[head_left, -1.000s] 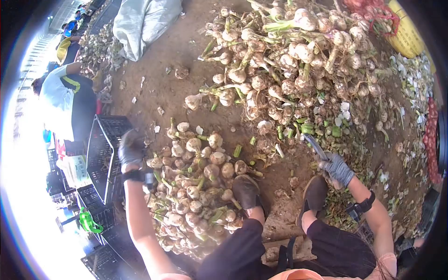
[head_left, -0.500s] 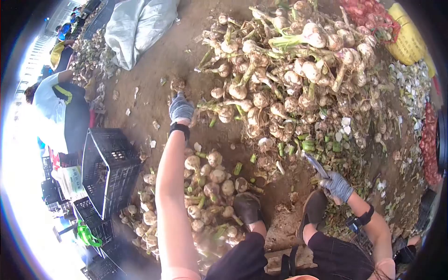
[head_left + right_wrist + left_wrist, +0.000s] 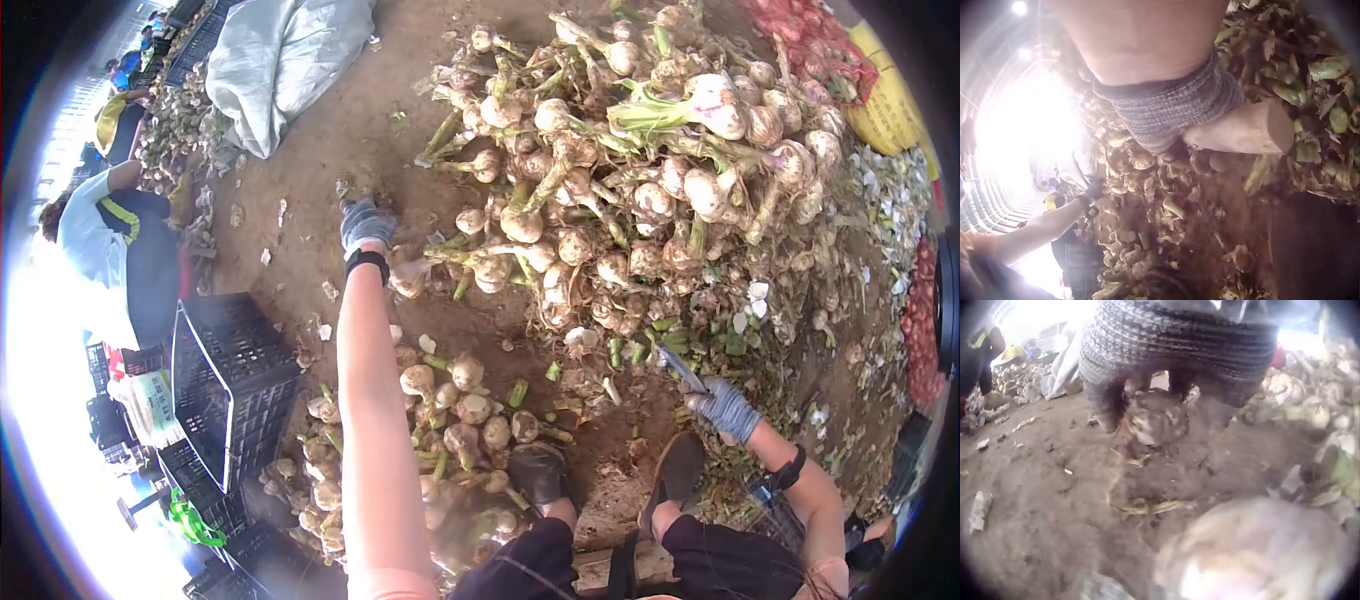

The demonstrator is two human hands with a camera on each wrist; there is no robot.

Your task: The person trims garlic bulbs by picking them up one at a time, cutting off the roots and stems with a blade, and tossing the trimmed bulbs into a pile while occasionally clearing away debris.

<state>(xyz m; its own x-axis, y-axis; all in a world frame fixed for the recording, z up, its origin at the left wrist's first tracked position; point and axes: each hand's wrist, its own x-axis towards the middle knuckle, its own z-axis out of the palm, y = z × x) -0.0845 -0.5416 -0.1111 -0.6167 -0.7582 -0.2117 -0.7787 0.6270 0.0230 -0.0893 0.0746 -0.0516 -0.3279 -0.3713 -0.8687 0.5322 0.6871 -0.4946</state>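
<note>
In the head view my gloved left hand (image 3: 367,225) reaches down to the bare dirt left of the big heap. The left wrist view shows its fingers curled round a dirty garlic bulb (image 3: 1157,419) at ground level, partly hidden by the glove. Another bulb (image 3: 1254,556) looms blurred in front of that camera. Low at the right, my gloved right hand (image 3: 728,408) grips a knife, its metal blade (image 3: 682,368) pointing up and left. Its wooden handle (image 3: 1247,128) sticks out of the fist in the right wrist view.
A large heap of stemmed garlic (image 3: 640,190) lies ahead. Trimmed bulbs (image 3: 465,400) are piled by the left shoe (image 3: 540,475). Black crates (image 3: 230,390) and a seated person (image 3: 120,250) are at left, a pale sack (image 3: 285,70) beyond. Red net bags (image 3: 920,330) line the right.
My left hand has moved from beside the crate, above the trimmed bulbs, forward to the lone bulb on the dirt, which it now covers. The right hand keeps its hold on the knife.
</note>
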